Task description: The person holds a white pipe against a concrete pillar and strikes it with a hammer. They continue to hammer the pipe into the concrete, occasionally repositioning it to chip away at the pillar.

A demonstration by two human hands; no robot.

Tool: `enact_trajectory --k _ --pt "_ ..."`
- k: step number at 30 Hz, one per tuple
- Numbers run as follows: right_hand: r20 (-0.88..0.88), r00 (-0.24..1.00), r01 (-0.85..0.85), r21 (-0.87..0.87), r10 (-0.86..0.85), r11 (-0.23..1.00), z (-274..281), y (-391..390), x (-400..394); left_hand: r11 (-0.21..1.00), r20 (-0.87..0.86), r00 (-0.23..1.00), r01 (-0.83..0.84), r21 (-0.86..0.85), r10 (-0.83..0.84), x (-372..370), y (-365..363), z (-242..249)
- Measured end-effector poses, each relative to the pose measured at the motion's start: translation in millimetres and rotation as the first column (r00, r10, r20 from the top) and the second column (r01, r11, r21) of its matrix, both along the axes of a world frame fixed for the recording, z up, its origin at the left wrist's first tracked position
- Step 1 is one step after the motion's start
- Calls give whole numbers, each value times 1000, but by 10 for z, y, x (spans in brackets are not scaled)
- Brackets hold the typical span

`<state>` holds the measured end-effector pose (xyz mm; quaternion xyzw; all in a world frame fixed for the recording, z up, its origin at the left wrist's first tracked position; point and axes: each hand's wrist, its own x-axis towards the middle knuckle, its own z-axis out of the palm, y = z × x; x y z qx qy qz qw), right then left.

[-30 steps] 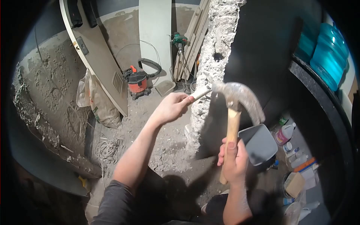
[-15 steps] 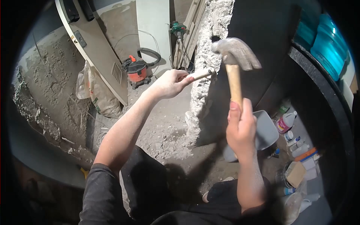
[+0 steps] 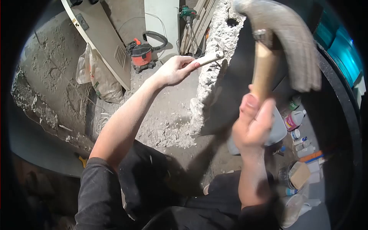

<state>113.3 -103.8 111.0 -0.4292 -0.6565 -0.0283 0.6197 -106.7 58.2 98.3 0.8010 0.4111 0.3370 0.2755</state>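
My left hand [image 3: 175,71] is closed round a pale, dusty chisel [image 3: 209,59], whose blunt end with a dark spot points right. Behind it runs the rough, broken edge of a wall [image 3: 207,84]; the chisel overlaps this edge in view, and its other end is hidden by my fingers. My right hand [image 3: 253,124] grips the wooden handle of a claw hammer [image 3: 264,71]. The hammer is raised upright to the right of the chisel, its metal head large, close to the camera and blurred. A dark hole shows near the top of the wall edge.
Rubble [image 3: 168,134] lies at the wall's foot. Beyond stand a red and black vacuum cleaner [image 3: 142,55], a filled sack [image 3: 103,82] and a leaning door panel [image 3: 109,50]. On the right are a grey bin [image 3: 278,126], bottles [image 3: 294,119] and a curved black edge [image 3: 341,84].
The hammer has risen and come nearer the camera, swinging back to the right, away from the chisel. My left hand still holds the chisel against the wall edge in view.
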Motion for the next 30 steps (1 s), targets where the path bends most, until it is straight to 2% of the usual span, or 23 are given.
enact_trajectory --k 1,2,3,5,6,7,8,9,11,12,13,15,16,17,19,22,25,26,29,30 --pt "116 990 78 29 -81 997 -41 72 -13 1000 -6 1000 -4 -10 4 0 4 5" --pt "182 981 76 -64 -63 995 -375 322 92 1000 -22 1000 -12 6 12 -3 2 16" --pt "192 978 144 -364 -77 920 -265 255 25 999 28 1000 -13 -43 14 0 -10 3" --pt "331 940 266 -554 -85 789 -354 341 81 987 -212 977 47 151 -14 -1 32 -135" --pt "330 939 270 -546 -93 793 -374 329 79 998 -198 980 8 63 5 29 -125 -134" --pt "297 951 227 -499 -81 836 -402 295 64 996 -72 997 27 85 -21 36 -114 -258" --pt "265 962 180 -449 -62 875 -421 272 38 996 -23 1000 -9 84 11 38 -67 -358" --pt "160 987 83 -391 -21 917 -425 249 -10 996 20 999 -42 78 41 45 -41 -423" --pt "95 995 51 -263 -27 963 -259 114 -91 992 48 996 -81 100 76 33 -58 -554" --pt "45 999 23 -259 -11 965 -224 61 -65 988 123 988 -111 109 98 53 -110 -606" --pt "-2 1000 -3 -250 3 968 -204 29 -9 987 128 987 -109 120 93 65 -100 -612" --pt "-131 991 -65 -204 39 977 -194 -7 91 973 482 872 28 -228 88 80 -118 -628" --pt "-226 971 -132 -229 79 964 -150 -36 129 901 591 806 221 -374 48 23 -114 -535" --pt "-322 940 -199 -247 114 948 -100 -57 167 866 594 804 285 -411 17 -20 -97 -448" --pt "-382 920 -213 -294 90 932 -64 -68 248 908 508 861 201 -367 15 34 -114 -260" --pt "-246 969 -123 -336 39 934 -123 -16 387 924 415 909 125 -362 39 103 -103 -105" --pt "-221 975 -122 -380 38 917 -147 -4 365 934 354 933 73 -350 59 154 -66 -67" --pt "-128 992 -66 -360 21 931 -196 25 395 942 318 945 38 -334 75 166 -64 -77" --pt "-89 996 -50 -331 22 942 -188 2 321 939 328 944 71 -335 45 172 -96 -62" --pt "-33 999 -26 -244 18 969 -200 5 298 939 328 943 70 -336 47 177 -89 -74"
